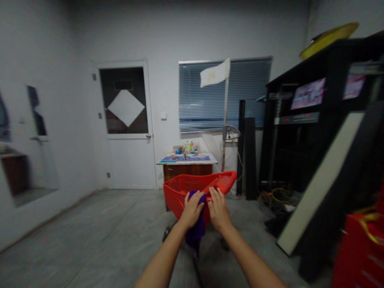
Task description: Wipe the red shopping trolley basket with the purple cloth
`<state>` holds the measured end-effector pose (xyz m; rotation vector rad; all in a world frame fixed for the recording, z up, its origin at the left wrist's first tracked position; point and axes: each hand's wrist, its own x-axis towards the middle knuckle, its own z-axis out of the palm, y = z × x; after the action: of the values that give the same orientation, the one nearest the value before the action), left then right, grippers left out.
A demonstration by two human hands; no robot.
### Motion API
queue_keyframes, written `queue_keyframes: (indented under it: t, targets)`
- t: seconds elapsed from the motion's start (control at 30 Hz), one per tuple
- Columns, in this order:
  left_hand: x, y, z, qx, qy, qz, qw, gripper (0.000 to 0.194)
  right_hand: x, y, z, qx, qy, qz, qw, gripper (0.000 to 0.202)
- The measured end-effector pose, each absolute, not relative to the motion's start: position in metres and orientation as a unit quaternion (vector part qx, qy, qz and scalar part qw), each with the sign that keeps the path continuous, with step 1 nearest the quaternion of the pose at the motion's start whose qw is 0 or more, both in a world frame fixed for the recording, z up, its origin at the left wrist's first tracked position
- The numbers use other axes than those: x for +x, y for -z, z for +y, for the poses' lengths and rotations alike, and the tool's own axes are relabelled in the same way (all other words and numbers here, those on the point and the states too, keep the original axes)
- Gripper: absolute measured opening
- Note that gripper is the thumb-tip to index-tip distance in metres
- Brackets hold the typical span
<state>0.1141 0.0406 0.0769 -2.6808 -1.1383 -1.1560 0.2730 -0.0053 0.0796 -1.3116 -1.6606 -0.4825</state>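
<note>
A red plastic shopping cart (177,196) stands right in front of me, its basket of perforated walls open at the top. My left hand (192,210) is closed over a purple cloth (196,236) at the cart's near edge, and the cloth hangs down below the fingers. Beside it, my right hand (219,210) rests with its fingers curled over the cart's near rim. The undersides of both hands are hidden. Dark wheels show under the basket, partly covered by my arms.
Beyond the cart stands a small brown table (187,170) with bottles and other items. A white flag on a pole (225,108) rises beside it. Left is a white door (129,164); right, a black rack (336,60), a leaning pale board (321,184), floor cables and a red cabinet (357,248).
</note>
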Motion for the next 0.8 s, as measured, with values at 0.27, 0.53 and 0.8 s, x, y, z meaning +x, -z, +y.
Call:
queue_keyframes:
  t: [0.27,0.53,0.8]
  targets:
    - [0.099,-0.069,0.064,-0.820,0.371,-0.436,-0.015,0.039,0.253,-0.078,-0.001,-0.543,0.185,-0.655,0.492,0.050]
    - [0.095,-0.072,0.064,-0.826,0.380,-0.417,-0.022,0.040,0.216,-0.075,0.016,-0.556,0.146,-0.583,0.574,0.051]
    - [0.080,-0.079,0.065,-0.828,0.378,-0.413,-0.021,0.040,0.191,-0.089,0.012,-0.629,0.115,-0.547,0.540,0.055]
